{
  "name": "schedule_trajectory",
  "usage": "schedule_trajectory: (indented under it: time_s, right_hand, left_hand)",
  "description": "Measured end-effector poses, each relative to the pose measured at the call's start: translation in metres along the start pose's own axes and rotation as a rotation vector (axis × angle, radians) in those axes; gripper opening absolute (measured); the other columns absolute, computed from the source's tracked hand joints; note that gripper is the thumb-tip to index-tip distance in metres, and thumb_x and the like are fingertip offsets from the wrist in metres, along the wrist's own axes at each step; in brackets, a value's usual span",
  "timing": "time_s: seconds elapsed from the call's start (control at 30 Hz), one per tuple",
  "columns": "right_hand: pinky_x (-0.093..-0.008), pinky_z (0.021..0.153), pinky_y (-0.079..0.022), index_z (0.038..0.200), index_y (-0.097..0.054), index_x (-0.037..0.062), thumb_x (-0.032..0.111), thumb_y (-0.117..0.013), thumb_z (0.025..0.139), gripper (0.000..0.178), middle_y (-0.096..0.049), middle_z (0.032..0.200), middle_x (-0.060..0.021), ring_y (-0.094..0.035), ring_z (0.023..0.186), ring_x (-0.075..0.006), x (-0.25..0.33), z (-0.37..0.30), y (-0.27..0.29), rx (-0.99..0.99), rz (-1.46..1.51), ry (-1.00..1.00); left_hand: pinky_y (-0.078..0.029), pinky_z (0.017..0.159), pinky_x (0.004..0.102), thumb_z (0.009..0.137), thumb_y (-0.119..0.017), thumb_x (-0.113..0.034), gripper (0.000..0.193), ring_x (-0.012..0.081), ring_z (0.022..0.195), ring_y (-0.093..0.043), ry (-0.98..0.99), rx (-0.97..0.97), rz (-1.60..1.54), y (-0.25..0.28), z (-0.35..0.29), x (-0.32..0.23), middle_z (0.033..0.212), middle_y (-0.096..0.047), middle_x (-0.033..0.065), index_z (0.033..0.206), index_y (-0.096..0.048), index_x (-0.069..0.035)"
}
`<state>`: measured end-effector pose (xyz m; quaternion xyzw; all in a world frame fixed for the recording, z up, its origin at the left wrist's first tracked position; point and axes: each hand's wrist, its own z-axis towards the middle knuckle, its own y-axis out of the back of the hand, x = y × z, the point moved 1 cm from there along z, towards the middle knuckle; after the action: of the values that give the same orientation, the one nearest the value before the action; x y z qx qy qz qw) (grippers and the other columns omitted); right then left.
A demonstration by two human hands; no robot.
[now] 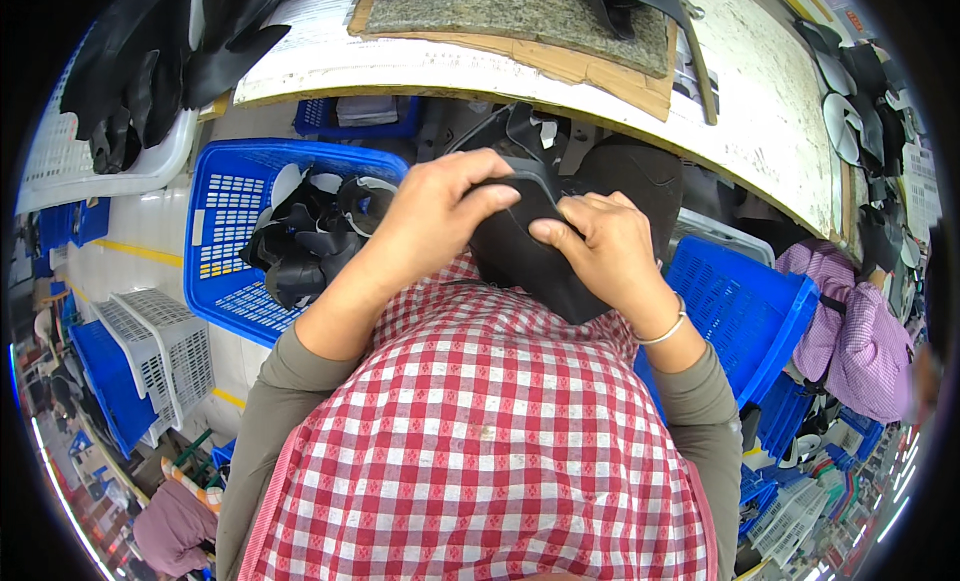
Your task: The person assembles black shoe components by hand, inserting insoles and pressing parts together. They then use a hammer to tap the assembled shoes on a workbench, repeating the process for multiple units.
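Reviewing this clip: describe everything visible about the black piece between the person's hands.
The black piece is matte, dark and sheet-like, resembling leather or a synthetic; which, I cannot tell. A paler grey edge shows along its top, bent between the hands. The left hand and right hand both pinch its upper part, thumbs on the near face. Below them it slants down toward the right, its lower end just in front of the checked apron. Its far side is hidden.

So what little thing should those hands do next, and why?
Maybe slide the right hand a little lower on the black piece, while the left hand holds the top: both hands seem to grip its upper part, and its lower part, by the checked apron, has no hand on it.
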<state>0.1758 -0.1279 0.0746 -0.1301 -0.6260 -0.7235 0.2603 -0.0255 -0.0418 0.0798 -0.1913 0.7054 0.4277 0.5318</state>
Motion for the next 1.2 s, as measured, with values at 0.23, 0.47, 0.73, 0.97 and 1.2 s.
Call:
schedule_trajectory:
  time_s: [0.23,0.47,0.73,0.97,1.2]
  right_hand:
    - [-0.033,0.07,-0.053,0.103,-0.071,0.0009,0.014,-0.065,0.1,0.015,-0.074,0.089,-0.0095,-0.072,0.079,-0.0242,0.048,0.006,0.067,-0.023,0.343,0.146]
    - [-0.0255,0.087,-0.056,0.141,-0.061,0.0104,-0.001,-0.069,0.091,0.052,-0.057,0.146,-0.008,-0.056,0.126,-0.016,-0.019,0.043,0.074,-0.187,0.592,-0.019]
    - [-0.0328,0.082,-0.052,0.105,-0.062,0.0049,0.011,-0.076,0.092,0.02,-0.067,0.098,-0.0111,-0.063,0.091,-0.0191,-0.055,0.039,0.024,0.221,1.32,0.17]
    - [-0.0272,0.085,-0.051,0.105,-0.065,0.0025,0.009,-0.074,0.094,0.015,-0.062,0.101,-0.0006,-0.058,0.093,-0.0098,-0.09,0.031,0.036,0.468,0.912,-0.118]
    - [-0.0301,0.073,-0.046,0.085,-0.056,0.004,0.008,-0.075,0.08,0.02,-0.053,0.089,-0.0037,-0.053,0.082,-0.0156,-0.072,0.039,0.041,0.394,0.821,-0.091]
  left_hand:
    - [-0.046,0.078,0.0282,0.108,-0.053,-0.029,0.033,0.0097,0.08,-0.056,-0.154,-0.265,-0.686,0.07,0.045,0.04,0.084,-0.061,0.0008,0.091,-0.065,-0.003]
    - [-0.041,0.088,0.0312,0.109,-0.049,-0.03,0.023,0.0135,0.094,-0.058,-0.929,0.88,-1.425,0.078,0.178,0.09,0.091,-0.067,-0.0046,0.107,-0.067,-0.016]
    - [-0.043,0.111,0.0373,0.103,-0.063,-0.037,0.042,0.0207,0.123,-0.058,-0.194,-0.098,-0.694,0.075,0.067,0.078,0.123,-0.065,0.0081,0.129,-0.063,-0.004]
    - [-0.056,0.089,0.0366,0.09,-0.075,-0.04,0.046,0.0234,0.11,-0.066,-0.533,0.487,0.061,0.054,0.037,-0.011,0.113,-0.067,0.0095,0.118,-0.068,-0.005]
    - [-0.051,0.054,0.0315,0.086,-0.062,-0.023,0.012,0.0202,0.079,-0.059,-1.067,0.039,0.555,0.0,0.032,-0.012,0.084,-0.057,0.0026,0.083,-0.058,-0.012]
